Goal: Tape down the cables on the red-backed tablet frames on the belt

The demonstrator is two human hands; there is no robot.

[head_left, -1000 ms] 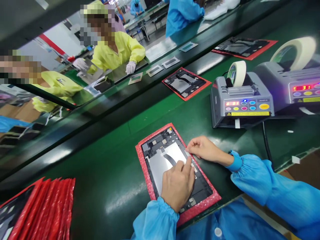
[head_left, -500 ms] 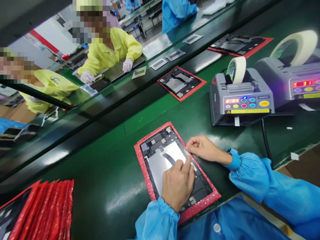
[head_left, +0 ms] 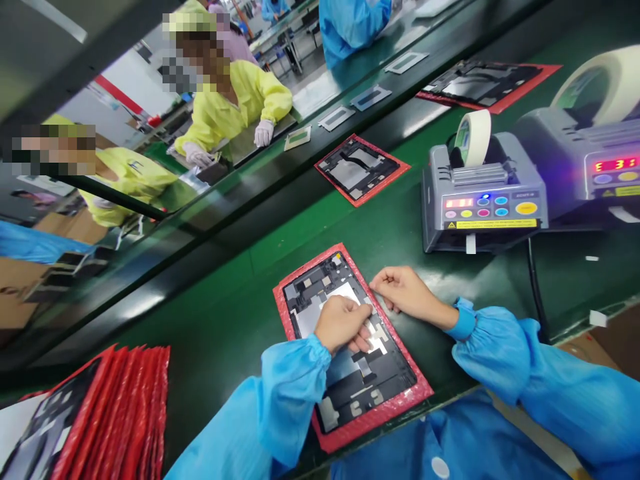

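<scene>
A black tablet-like panel (head_left: 395,373) with silver plates and small pale patches lies on a red bubble-wrap sheet (head_left: 350,437) on the green bench. Over its middle is my left hand (head_left: 344,323), its thumb and index finger pinched together near the panel's right side; whatever they hold is too small to make out. My right hand (head_left: 403,291) is at the sheet's upper right edge, fingers curled with the tips pressed together, and their content cannot be made out. Behind it stands a grey tape dispenser (head_left: 485,193) with a white strip sticking out.
A second dispenser (head_left: 580,153) is at the right. Two more wrapped panels (head_left: 357,170) (head_left: 475,87) lie farther back. Red-wrapped panels (head_left: 125,413) are stacked at the lower left. Beyond a dark ledge (head_left: 280,180) with flat frames, people in yellow work.
My left hand has risen from lying over the panel, its fingers now pinched, uncovering the panel's lower part. My right hand stays near the edge. The view has shifted slightly.
</scene>
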